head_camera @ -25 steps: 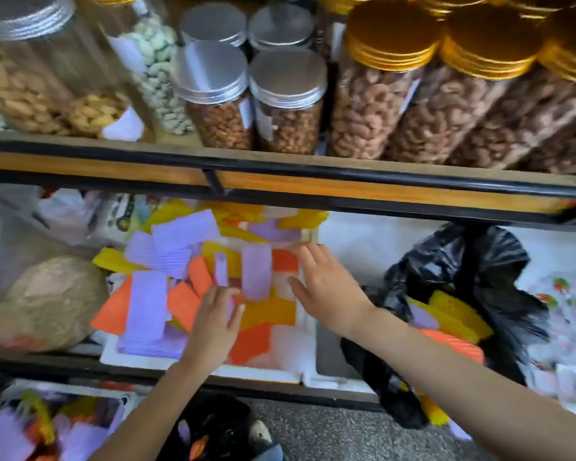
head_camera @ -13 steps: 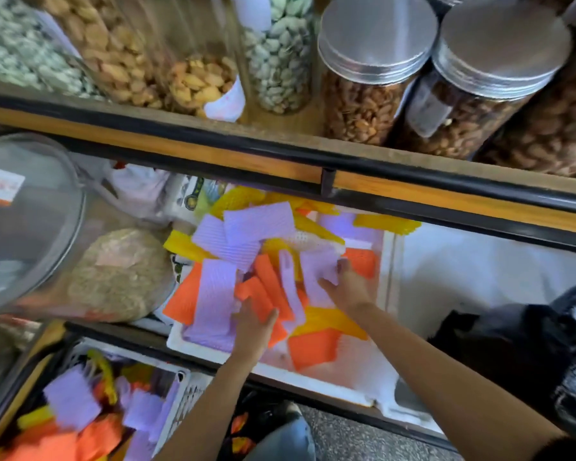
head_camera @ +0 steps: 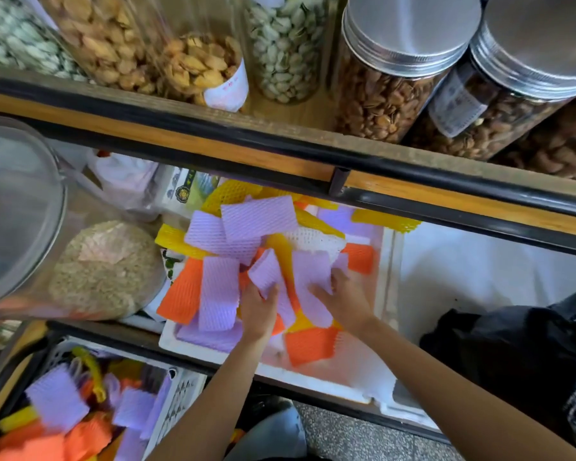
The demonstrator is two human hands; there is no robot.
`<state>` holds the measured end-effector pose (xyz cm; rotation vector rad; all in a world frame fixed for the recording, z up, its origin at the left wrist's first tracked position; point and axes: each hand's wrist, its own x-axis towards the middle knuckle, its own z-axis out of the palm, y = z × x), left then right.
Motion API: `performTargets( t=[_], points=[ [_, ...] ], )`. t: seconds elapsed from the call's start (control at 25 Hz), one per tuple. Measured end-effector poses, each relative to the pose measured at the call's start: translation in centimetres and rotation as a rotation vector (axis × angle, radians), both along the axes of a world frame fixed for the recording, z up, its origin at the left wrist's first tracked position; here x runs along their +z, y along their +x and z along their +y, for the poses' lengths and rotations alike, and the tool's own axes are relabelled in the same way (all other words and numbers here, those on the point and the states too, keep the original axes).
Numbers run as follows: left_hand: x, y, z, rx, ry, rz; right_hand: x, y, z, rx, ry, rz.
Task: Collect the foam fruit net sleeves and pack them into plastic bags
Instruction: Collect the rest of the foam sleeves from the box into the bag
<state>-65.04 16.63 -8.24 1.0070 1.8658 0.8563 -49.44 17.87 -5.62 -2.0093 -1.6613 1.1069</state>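
We see the left hand [head_camera: 258, 311] near the middle of the white foam box [head_camera: 210, 349], fingers and thumb curled on the near end of a purple sleeve [head_camera: 267, 272]. The right hand [head_camera: 345, 299] lies just beside it on a second purple sleeve [head_camera: 311, 274], fingers bent. We cannot tell whether they grip it. Purple, orange and yellow loose sleeves [head_camera: 183, 291] fill the box to its left edge. A black bag [head_camera: 499, 357] sits at the shelf's right end, apart from the box.

Possibly a black bag [head_camera: 512, 354], edge-cropped.
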Motion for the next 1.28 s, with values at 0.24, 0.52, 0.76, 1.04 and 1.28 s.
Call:
performTargets(
  t=[0.24, 0.52, 0.76, 1.04, 1.28],
  points=[
    [1.8, -0.4, -1.9, 0.058, 0.13, 0.058, 2.5, 3.1, -0.6, -0.112, 0.125, -0.094],
    [6.1, 3.8, -3.5, -0.148, 0.258, -0.291, 4.5, -0.1, -4.4, 0.087, 0.059, 0.212],
    [5.1, 4.2, -6.1, -0.424, 0.163, -0.473, 3.6, 1.6, -4.6, -0.117, 0.08, 0.178],
    [-0.6, -0.1, -5.4, -0.209, 0.132, 0.06, 1.9, 4.4, -5.4, -0.219, 0.06, 0.1],
    [-5.7, -1.3, -4.6, -0.022, -0.05, 0.119, 1.6, 4.8, -6.5, -0.241, 0.021, 0.155]
  ],
)
